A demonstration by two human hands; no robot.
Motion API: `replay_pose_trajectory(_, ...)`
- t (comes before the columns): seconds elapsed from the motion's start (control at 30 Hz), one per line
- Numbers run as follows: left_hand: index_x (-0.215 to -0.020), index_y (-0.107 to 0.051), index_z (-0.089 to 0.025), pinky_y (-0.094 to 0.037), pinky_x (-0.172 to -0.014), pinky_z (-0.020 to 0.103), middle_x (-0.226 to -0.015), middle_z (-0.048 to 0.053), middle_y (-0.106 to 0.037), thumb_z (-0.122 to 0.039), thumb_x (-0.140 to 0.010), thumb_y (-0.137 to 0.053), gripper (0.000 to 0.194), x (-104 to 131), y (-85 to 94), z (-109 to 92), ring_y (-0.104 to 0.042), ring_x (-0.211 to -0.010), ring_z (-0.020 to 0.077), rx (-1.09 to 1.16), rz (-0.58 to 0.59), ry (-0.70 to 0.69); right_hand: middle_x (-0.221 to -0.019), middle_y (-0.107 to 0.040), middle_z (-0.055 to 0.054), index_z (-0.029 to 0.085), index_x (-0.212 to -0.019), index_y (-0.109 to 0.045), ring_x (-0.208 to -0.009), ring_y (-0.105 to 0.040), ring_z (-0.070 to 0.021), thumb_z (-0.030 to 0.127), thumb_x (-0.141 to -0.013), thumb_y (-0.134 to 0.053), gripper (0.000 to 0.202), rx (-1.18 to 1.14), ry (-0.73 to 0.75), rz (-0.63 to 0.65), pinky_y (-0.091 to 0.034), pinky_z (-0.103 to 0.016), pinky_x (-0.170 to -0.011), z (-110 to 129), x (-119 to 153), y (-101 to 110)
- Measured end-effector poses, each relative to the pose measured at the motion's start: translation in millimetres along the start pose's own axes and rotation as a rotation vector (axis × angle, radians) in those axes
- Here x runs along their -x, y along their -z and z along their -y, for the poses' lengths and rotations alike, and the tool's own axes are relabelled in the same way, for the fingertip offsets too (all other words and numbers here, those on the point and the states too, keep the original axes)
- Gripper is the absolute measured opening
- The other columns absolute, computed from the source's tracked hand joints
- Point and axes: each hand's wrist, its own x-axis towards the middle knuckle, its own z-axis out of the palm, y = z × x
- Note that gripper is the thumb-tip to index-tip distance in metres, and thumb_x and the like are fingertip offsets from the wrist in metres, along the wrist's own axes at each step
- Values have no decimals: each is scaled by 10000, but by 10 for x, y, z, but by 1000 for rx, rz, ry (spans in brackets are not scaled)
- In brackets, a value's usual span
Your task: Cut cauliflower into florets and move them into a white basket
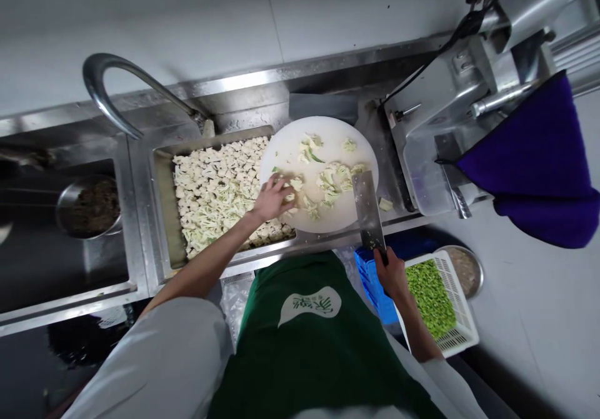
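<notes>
A round white cutting board point(290, 144) lies across the right end of a sink full of cauliflower florets point(220, 181). Several cauliflower pieces point(330, 181) are scattered on the board. My left hand point(274, 199) is at the board's left edge, fingers spread, over some small pieces; I see nothing gripped in it. My right hand point(390, 270) is wrapped round the handle of a cleaver point(368, 206), whose wide blade lies over the board's right edge, beside the cauliflower.
A curved faucet point(105, 97) arches at the left, above a second sink holding a metal bowl point(89, 206). Right of me are a white basket point(457, 300) of chopped greens, blue crates point(375, 287) and a purple cloth point(529, 156) near a machine.
</notes>
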Motion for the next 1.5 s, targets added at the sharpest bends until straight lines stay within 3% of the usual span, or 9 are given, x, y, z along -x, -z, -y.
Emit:
replay_pose_trajectory(0.17, -1070, -743, -234, -438, -1031, 800, -1394, 151, -616, -588, -865, -666, 416, 675, 334, 581, -439, -1368, 528, -77, -133, 370, -615, -611, -59, 263, -781, -506, -586, -574, -220, 543, -939, -452, 325, -45, 0, -45, -320, -302, -604, -26, -33, 13)
replay_pose_trajectory(0.27, -1057, -730, -195, -469, -1045, 712, -1282, 163, -662, -550, -946, -538, 418, 779, 379, 582, -545, -1262, 445, -64, -270, 473, -619, -619, -62, 263, -768, -512, -579, -567, -217, 620, -930, -438, 399, -49, 14, -78, -332, -306, -601, -58, -89, 37)
replay_pose_trajectory(0.4, -1253, -690, -186, -426, -1143, 607, -1302, 160, -665, -456, -985, -489, 431, 388, 197, 222, -570, -1268, 353, 62, -330, 406, -599, -610, -56, 269, -752, -494, -554, -547, -209, 704, -914, -424, 469, -44, 14, -101, -346, -310, -589, -54, -170, 77)
replay_pose_trajectory(0.53, -1494, -569, -233, -352, -1186, 624, -1538, 155, -538, -553, -968, -537, 617, -65, -91, -147, -442, -1432, 388, 127, -190, 308, -587, -604, -51, 272, -747, -491, -539, -535, -204, 713, -907, -440, 472, -44, 27, -116, -355, -311, -579, -13, -199, 102)
replay_pose_trajectory(0.77, -1622, -444, -269, -222, -1226, 679, -1731, 166, -278, -710, -861, -678, 910, -307, -535, -932, -211, -1568, 485, 76, 4, 126, -591, -592, -42, 268, -742, -492, -553, -535, -199, 640, -932, -456, 420, -34, -25, -119, -331, -292, -571, -29, -150, 48)
replay_pose_trajectory(0.93, -1489, -612, -318, -245, -1180, 714, -1744, 131, -267, -547, -936, -661, 601, -464, -587, -1221, -239, -1545, 510, -7, 77, 76, -604, -585, -28, 216, -792, -557, -522, -448, -144, 421, -1009, -481, 307, 125, 8, -158, -234, -271, -574, -82, -226, 91)
replay_pose_trajectory(1.13, -1267, -756, -256, -321, -1203, 631, -1460, 141, -594, -315, -924, -626, 371, -339, -426, -866, -404, -1459, 427, -33, 179, -43, -654, -634, -44, 179, -864, -615, -518, -441, -128, 304, -1021, -481, 241, 302, 155, -113, -180, -284, -587, -83, -488, 165)
replay_pose_trajectory(1.37, -1102, -770, -267, -380, -1120, 710, -1329, 119, -664, -401, -860, -659, 298, 722, 331, 176, -492, -1358, 439, -94, -49, 270, -684, -694, -85, 192, -874, -631, -551, -581, -176, 394, -1062, -381, 373, 328, 337, -36, -235, -291, -573, -190, -476, 216)
replay_pose_trajectory(1.5, -1051, -760, -218, -454, -1060, 633, -1216, 133, -705, -476, -910, -605, 332, 378, 673, 447, -599, -1219, 392, -85, -290, 392, -682, -707, -96, 198, -848, -642, -543, -600, -187, 484, -1072, -349, 466, 259, 321, -56, -265, -287, -566, -225, -411, 213)
